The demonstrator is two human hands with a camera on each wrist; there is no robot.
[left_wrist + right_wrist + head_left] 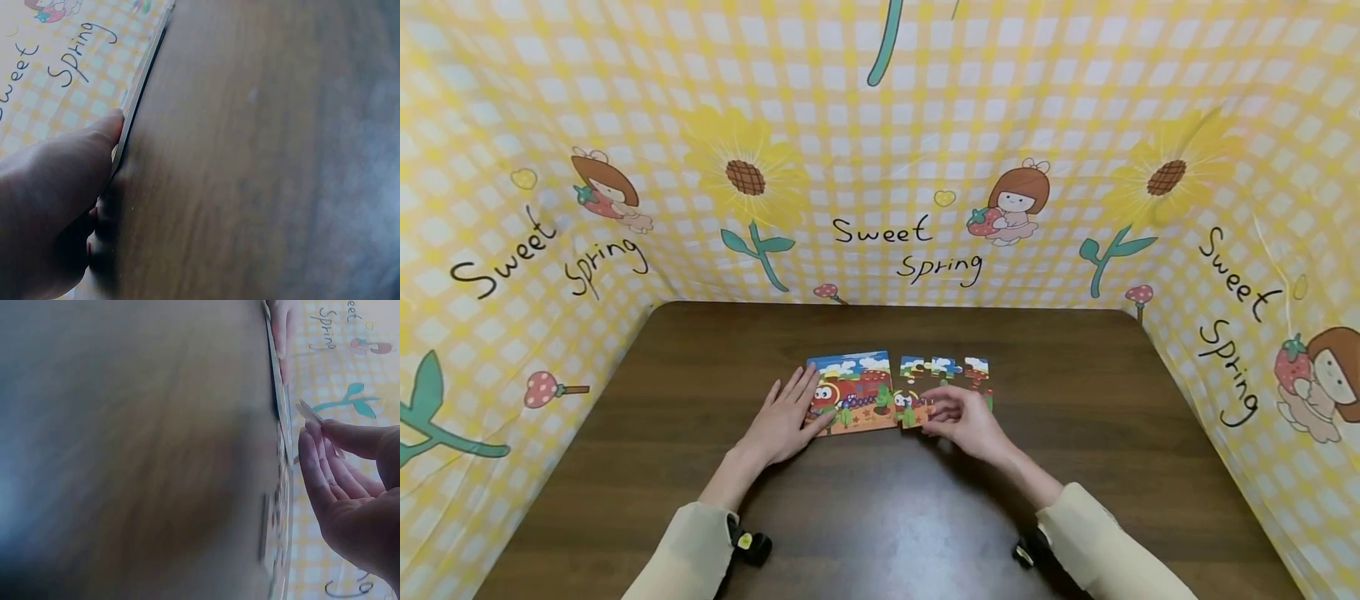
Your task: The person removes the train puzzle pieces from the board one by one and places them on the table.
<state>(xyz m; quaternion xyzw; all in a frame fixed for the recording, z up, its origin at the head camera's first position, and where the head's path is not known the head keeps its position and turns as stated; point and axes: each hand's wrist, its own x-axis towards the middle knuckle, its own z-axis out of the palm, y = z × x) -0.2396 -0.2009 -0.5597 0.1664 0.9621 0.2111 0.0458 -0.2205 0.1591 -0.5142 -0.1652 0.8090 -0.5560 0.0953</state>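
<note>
A flat picture board (861,400) with a red cartoon train lies on the brown table. My left hand (784,421) rests at its left edge with fingers stretched out; in the left wrist view the thumb (106,134) touches the board's edge. My right hand (967,423) pinches a jigsaw piece (907,408) with a cartoon face on it, just right of the board. In the right wrist view that piece (310,414) sits tilted between thumb and fingertips, above the table. Several other jigsaw pieces (945,367) lie behind the right hand, which partly hides them.
The dark wooden table (865,517) spreads around the board. A yellow checked cloth (887,125) with flowers and lettering stands round its back and sides. Each forearm wears a small black camera (752,548) near the sleeve.
</note>
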